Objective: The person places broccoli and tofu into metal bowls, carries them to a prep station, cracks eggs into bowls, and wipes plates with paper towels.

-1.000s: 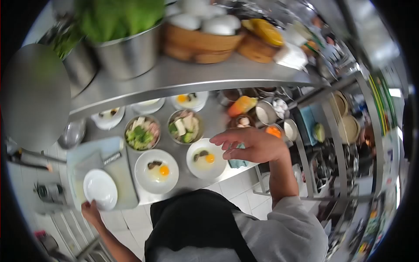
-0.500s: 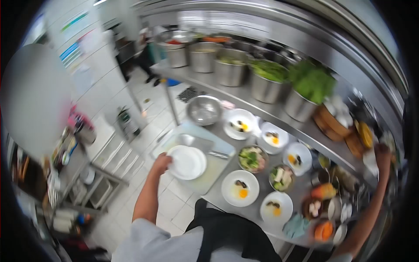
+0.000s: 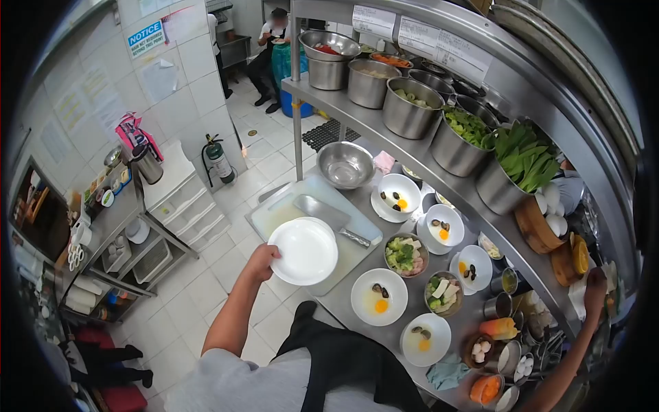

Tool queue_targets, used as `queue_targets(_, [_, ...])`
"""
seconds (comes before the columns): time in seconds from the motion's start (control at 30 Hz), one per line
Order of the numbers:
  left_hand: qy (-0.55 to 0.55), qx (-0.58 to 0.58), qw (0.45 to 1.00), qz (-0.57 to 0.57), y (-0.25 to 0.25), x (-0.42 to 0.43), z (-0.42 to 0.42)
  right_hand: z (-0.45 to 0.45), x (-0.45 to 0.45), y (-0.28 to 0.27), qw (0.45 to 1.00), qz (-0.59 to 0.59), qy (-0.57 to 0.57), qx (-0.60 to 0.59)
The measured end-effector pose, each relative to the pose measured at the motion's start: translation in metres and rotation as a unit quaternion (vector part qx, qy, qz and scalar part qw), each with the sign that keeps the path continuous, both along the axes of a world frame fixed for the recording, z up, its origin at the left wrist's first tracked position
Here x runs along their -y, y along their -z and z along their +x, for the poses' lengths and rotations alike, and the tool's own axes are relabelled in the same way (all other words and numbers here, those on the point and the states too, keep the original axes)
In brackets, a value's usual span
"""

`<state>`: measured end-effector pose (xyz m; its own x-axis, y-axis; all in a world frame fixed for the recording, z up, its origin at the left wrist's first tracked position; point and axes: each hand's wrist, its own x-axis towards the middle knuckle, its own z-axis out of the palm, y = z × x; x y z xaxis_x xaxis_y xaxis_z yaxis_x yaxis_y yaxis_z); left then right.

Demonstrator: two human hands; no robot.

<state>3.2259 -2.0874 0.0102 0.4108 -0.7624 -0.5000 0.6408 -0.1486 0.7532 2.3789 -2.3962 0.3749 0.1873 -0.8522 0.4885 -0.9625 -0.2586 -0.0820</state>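
Note:
My left hand [image 3: 263, 263] grips the rim of a white bowl [image 3: 303, 251], raised over the cutting board [image 3: 274, 214], where a cleaver [image 3: 328, 214] lies. My right hand [image 3: 596, 287] reaches to the far right, by a white cloth [image 3: 581, 291] beside the wooden steamers on the shelf; its fingers are too small and blended to make out. White bowls with an egg yolk and dark pieces stand on the steel counter, among them one bowl [image 3: 379, 297] in front. Two metal bowls, one of them [image 3: 406, 255] near the board, hold broccoli, white chunks and pink meat.
Steel pots of greens [image 3: 519, 165] and a wooden steamer of eggs [image 3: 539, 223] line the shelf [image 3: 439, 170] above the counter. A steel mixing bowl [image 3: 345, 165] sits behind the board. Further back are a fire extinguisher [image 3: 218, 161] and a seated person [image 3: 264, 58].
The view has swung left. My right hand has moved from above the egg bowls to the shelf's far right end. My left hand still holds the white bowl, now raised over the board.

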Motion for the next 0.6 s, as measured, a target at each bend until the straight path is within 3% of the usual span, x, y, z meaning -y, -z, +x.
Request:
queue_targets(0.1, [0.009, -0.019, 1.000, 0.000, -0.007, -0.001, -0.026, -0.029, 0.010, 0.015, 0.994, -0.039, -0.018, 0.098])
queue_targets(0.13, [0.019, -0.018, 1.000, -0.007, -0.019, -0.002, -0.038, -0.059, 0.014, 0.011, 0.998, 0.008, 0.007, 0.057])
queue_targets(0.2, [0.025, -0.029, 0.999, 0.007, -0.039, 0.002, -0.058, -0.102, 0.022, 0.028, 0.967, -0.039, -0.001, 0.250])
queue_targets(0.27, [0.064, -0.011, 0.998, -0.008, -0.039, 0.007, -0.069, -0.111, 0.009, 0.033, 0.881, -0.080, -0.003, 0.467])
queue_targets(0.37, [0.080, 0.007, 0.996, -0.029, -0.056, 0.027, -0.093, -0.108, -0.052, 0.022, 0.947, -0.230, 0.122, 0.190])
queue_targets(0.4, [0.086, 0.003, 0.996, -0.039, -0.056, 0.033, -0.098, -0.076, -0.075, 0.023, 0.840, -0.211, 0.002, 0.501])
queue_targets(0.43, [0.097, -0.005, 0.994, -0.045, -0.055, 0.040, -0.104, -0.038, -0.102, 0.026, 0.800, -0.244, -0.007, 0.548])
queue_targets(0.5, [0.127, -0.002, 0.989, -0.072, -0.075, 0.051, -0.121, 0.058, -0.160, 0.038, 0.818, -0.279, -0.010, 0.502])
queue_targets(0.6, [0.143, 0.025, 0.987, -0.064, -0.100, 0.066, -0.144, 0.228, -0.219, 0.081, 0.871, -0.242, -0.086, 0.419])
